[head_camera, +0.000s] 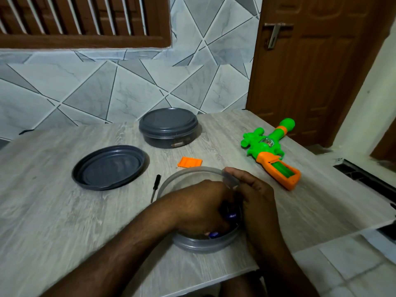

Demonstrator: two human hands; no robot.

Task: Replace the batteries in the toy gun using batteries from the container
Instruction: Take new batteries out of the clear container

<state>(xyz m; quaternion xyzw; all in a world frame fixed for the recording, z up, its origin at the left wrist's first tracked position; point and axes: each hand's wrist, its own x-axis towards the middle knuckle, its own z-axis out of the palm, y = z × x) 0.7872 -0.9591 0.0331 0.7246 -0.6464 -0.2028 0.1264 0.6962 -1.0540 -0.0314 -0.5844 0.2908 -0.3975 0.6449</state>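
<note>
Left hand [199, 207] inside clear container [203, 245], fingers curled down over blue batteries [231, 215], seemingly gripping one; blurred. Right hand [255, 196] fingers clamped on container's rim. Toy gun [270, 151] right of container, on counter [64, 211].

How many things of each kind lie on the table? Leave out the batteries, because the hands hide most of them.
containers: 2, the closed container and the open container
loose lid: 1
toy gun: 1
orange battery cover: 1
screwdriver: 1
Total: 6
</note>
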